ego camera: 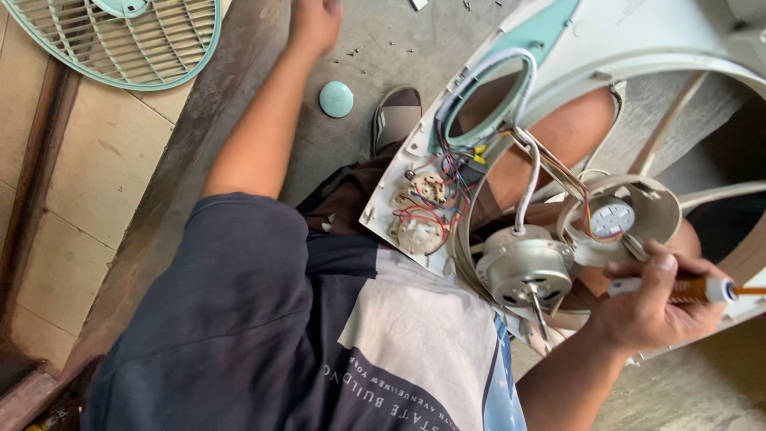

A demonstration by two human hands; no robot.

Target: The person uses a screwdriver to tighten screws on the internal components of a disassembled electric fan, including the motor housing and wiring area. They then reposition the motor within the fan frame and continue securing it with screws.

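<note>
— Closest to the camera is the person's dark shirt, and just past it the right hand (650,299). What is it doing?

— Its fingers are clamped around a screwdriver with an orange handle (692,290), held sideways. Just to the left of this hand hangs the fan motor (525,271), a round metal body with its shaft pointing down, loose from its place.

— So which step is this, in your opinion?

— I judge it is the middle of taking apart, or repairing, a box fan. The white fan housing (638,40) lies across the person's knees, and above the right hand the motor mount (614,217) is open, with coloured wires running to it.

— And further left from that hand?

— The switch panel (419,211) with red and blue wiring, exposed.

— The left hand (315,24)?

— It is stretched far out to the concrete floor (239,96), near small screws (355,52). I cannot tell if it is open or closed on something. Near it lie a small round green cap (336,99) and, further, the green fan grille (128,36).

— What does the next move require?

— Probably to pick a screw and bring it to the motor, keeping the wires free.
</note>
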